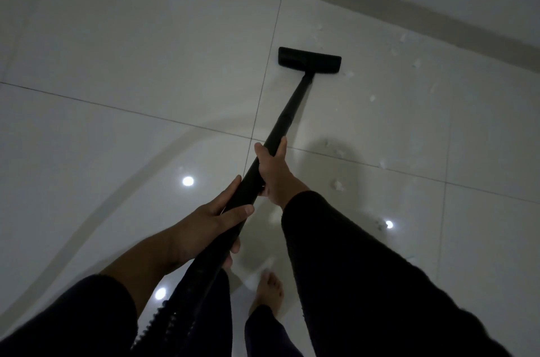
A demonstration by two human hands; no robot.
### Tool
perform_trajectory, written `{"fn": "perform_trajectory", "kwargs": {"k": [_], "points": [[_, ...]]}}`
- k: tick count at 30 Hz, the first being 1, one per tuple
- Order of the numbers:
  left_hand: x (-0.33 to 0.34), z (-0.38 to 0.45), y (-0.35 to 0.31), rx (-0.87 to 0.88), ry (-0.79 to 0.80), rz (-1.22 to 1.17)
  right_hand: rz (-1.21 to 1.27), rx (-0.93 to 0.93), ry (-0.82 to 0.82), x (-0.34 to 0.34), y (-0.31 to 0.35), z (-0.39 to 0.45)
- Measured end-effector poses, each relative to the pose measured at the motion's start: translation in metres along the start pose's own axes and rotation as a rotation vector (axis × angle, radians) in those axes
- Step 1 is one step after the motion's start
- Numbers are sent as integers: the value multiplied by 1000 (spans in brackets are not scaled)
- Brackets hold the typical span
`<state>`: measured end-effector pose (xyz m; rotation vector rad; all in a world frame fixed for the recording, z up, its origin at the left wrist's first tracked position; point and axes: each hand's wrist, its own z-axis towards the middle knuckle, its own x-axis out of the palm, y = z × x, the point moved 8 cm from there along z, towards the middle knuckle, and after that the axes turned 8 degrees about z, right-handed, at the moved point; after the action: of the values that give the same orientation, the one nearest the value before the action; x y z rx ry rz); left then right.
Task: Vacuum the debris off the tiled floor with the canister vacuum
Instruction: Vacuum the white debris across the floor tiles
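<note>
Both hands are closed around the black wand of the vacuum. The right hand grips it further along, its fingers wrapped over the top; the left hand grips nearer the body, just behind the right, where the wand meets the ribbed hose that drops away between the legs. The canister itself is out of view.

The wand's long axis runs straight out from the fingers, forward and slightly to the right, ending at the flat floor head, which sits on the tiled floor well ahead of the right hand. Its wide bar lies crosswise to the wand.

The debris, small pale scraps, lies almost wholly to the right of that axis: one scrap touching or just beside the head's right end, others strung out toward the skirting beyond, and more back beside the right forearm. Left of the wand the tiles look bare.

So the coming stroke probably calls for swinging the head rightward. The right hand, being nearer the head, would steer; the left would pivot.
</note>
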<state>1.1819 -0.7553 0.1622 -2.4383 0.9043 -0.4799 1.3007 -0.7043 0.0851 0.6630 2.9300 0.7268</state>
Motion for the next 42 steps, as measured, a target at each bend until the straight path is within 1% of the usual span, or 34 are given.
{"fn": "perform_trajectory", "kwargs": {"k": [8,15,25,30,37,42], "points": [[-51,6,-31,-23,24,-26,37,22,-24,35,34,13],[-74,39,-55,-20,13,-55,-3,1,-43,40,71,47],[-80,97,-118,-10,-37,-54,-53,-21,-22,20,145,99],[-78,115,-147,-15,-70,-99,-80,-12,-51,9,174,114],[-64,119,-170,-33,-57,-86,-67,10,-98,-13,190,110],[-43,121,-192,-31,-10,-64,-58,41,-140,-44,202,103]]}}
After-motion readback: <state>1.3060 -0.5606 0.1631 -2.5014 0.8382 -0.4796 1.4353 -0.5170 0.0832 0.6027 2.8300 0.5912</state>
